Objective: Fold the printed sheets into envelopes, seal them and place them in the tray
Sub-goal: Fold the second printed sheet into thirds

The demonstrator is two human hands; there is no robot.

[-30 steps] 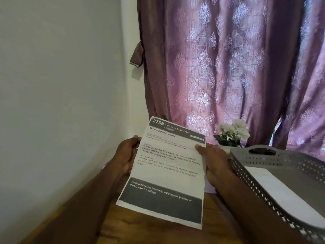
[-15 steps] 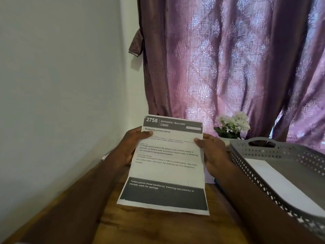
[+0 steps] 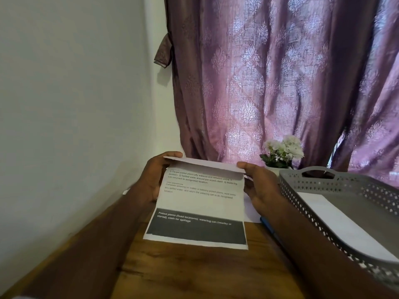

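wooden table fills the lower middle of the view, bounded on the left by a pale wall and at the back by a purple patterned curtain; a strip of bare wood is left open in front of the sheet, between the two forearms; the printed sheet is held above the table near its back edge, its lower dark band towards the camera and its top part bent forward over the text so that the blank reverse is shown; the left hand is curled round the sheet's left edge, with the thumb on the folded top corner; the right hand grips the right edge, the thumb pressed on the folded flap; on the right, a grey perforated tray is set close beside the right forearm, its near wall running along the arm; a white envelope is seen lying inside the tray; between the tray and the sheet, a blue pen and some white paper are partly hidden under the right hand; a small pot of white flowers stands behind the tray's handle, in front of the curtain; a curtain tieback hangs at the wall's corner.
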